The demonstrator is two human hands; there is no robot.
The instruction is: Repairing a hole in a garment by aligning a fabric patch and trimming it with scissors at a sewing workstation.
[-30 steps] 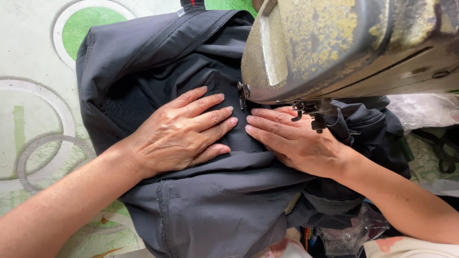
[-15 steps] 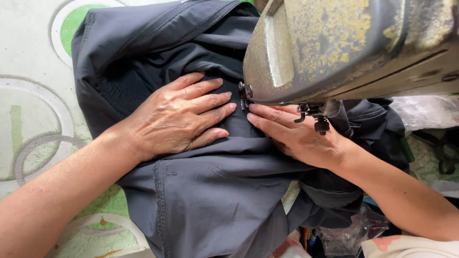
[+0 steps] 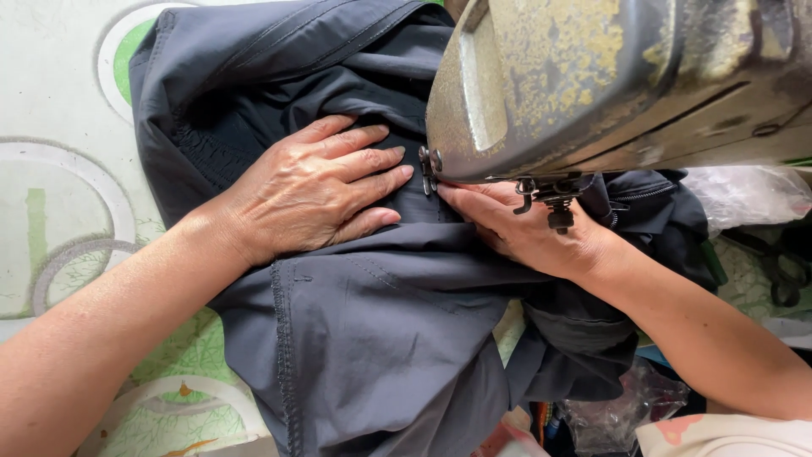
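Note:
A dark grey garment (image 3: 381,338) lies spread under the head of a worn, yellowed sewing machine (image 3: 617,76). My left hand (image 3: 309,190) rests flat on the cloth, fingers spread and pointing toward the presser foot (image 3: 425,169). My right hand (image 3: 529,233) lies palm down on the cloth beneath the machine head, its fingertips partly hidden by the machine, close to those of the left. Neither hand grips anything; both press the fabric flat. A stitched seam with a raw edge (image 3: 283,355) runs down the near part of the garment.
The table has a white covering with green and grey ring patterns (image 3: 59,211). Crumpled clear plastic (image 3: 744,195) and dark scissors (image 3: 782,271) lie at the right. More plastic wrapping and coloured bits (image 3: 609,415) sit at the lower right.
The garment and both hands have shifted slightly away from me, toward the machine's foot. The right hand's fingers now reach further under the machine head.

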